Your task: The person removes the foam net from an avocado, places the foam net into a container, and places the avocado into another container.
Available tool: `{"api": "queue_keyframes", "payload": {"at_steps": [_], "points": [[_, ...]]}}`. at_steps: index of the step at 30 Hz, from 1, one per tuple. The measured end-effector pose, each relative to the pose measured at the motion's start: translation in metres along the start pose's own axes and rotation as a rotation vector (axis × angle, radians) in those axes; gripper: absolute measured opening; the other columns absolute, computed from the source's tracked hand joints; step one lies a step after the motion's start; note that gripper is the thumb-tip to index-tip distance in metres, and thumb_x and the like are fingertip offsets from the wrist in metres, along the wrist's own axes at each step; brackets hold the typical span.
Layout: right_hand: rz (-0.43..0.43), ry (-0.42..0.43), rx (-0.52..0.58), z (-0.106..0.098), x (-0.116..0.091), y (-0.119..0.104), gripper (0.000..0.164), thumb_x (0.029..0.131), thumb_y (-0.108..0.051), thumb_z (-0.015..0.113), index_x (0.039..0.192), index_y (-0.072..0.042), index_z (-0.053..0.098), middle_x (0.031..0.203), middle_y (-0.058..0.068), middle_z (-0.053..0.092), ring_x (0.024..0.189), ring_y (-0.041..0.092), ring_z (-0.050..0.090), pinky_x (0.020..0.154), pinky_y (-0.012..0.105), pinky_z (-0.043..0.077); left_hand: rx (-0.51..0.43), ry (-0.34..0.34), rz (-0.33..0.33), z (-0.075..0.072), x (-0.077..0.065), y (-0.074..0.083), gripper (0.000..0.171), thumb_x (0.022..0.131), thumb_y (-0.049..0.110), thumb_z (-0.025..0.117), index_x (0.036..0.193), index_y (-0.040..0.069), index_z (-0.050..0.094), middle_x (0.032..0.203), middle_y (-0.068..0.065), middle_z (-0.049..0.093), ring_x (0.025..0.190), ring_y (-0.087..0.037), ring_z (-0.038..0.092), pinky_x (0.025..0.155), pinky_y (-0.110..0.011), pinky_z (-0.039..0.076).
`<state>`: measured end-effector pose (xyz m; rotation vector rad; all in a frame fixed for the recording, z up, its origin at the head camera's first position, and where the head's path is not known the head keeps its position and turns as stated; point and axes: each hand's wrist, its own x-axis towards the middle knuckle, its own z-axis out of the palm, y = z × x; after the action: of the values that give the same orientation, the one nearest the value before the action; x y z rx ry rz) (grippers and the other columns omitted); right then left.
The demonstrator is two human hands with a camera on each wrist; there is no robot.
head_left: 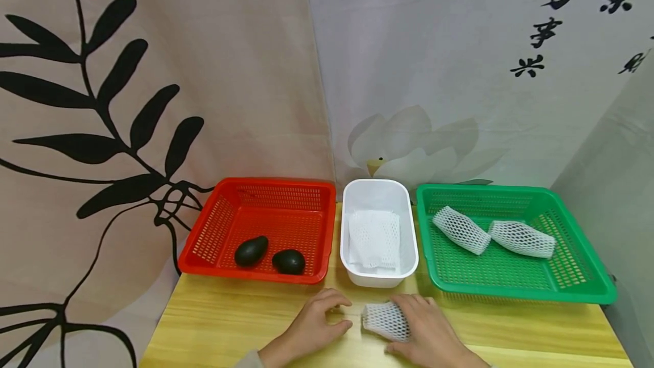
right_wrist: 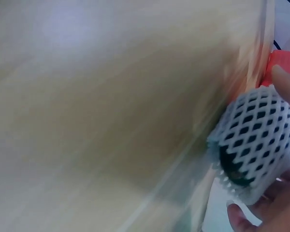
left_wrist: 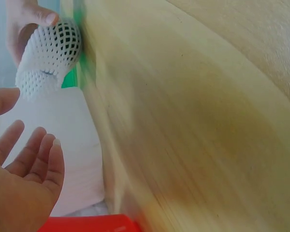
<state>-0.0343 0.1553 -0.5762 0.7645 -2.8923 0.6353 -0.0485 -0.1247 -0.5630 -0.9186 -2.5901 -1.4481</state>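
An avocado in a white foam net sleeve [head_left: 386,321] is gripped by my right hand [head_left: 428,329], low over the front of the table. Through the sleeve's open end in the right wrist view, the dark avocado [right_wrist: 230,166] shows. My left hand [head_left: 313,325] is apart from it on the left, fingers loosely bent and holding nothing. Two bare avocados [head_left: 251,251] lie in the red basket [head_left: 204,268]. Inside the green basket [head_left: 516,291] are two more white net sleeves [head_left: 522,238], filled out in shape.
Between the two baskets stands a white plastic tub [head_left: 379,281] with flat foam net sleeves [head_left: 375,237] stacked inside. The baskets line the back of the wooden table [head_left: 230,311]. Behind them hangs a printed cloth [head_left: 255,72].
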Motion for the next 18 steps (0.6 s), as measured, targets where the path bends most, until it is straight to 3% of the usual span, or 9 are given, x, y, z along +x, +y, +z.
{"api": "queue_keyframes", "payload": {"at_steps": [8,15,18], "points": [[0.05,-0.05,0.088,-0.005,-0.009,0.007,0.093,0.06,-0.06,0.079,0.134,-0.013,0.048,0.125,-0.004,0.054,0.114,0.015,0.05,0.094,0.044,0.038,-0.011,-0.006,-0.026,0.004,-0.001,-0.004,0.03,0.077,0.013,0.076,0.104,0.019,0.066,0.103,0.008,0.06,0.088,-0.018,0.059,0.075,-0.03,0.051],[0.155,-0.143,0.17,-0.011,-0.018,0.016,0.092,0.064,-0.057,0.078,0.138,-0.015,0.044,0.133,0.002,0.051,0.121,0.023,0.047,0.101,0.053,0.032,-0.007,-0.033,-0.025,0.008,0.0,-0.002,0.027,0.077,0.011,0.075,0.103,0.008,0.067,0.102,0.004,0.062,0.088,-0.019,0.059,0.076,-0.031,0.051],[0.164,-0.146,0.182,-0.012,-0.021,0.02,0.087,0.066,-0.052,0.079,0.137,-0.014,0.045,0.133,0.003,0.052,0.119,0.024,0.049,0.1,0.052,0.034,-0.026,-0.045,-0.038,0.011,0.001,-0.001,0.026,0.079,0.011,0.074,0.103,0.007,0.067,0.102,0.004,0.062,0.09,-0.018,0.06,0.078,-0.03,0.051]]}}
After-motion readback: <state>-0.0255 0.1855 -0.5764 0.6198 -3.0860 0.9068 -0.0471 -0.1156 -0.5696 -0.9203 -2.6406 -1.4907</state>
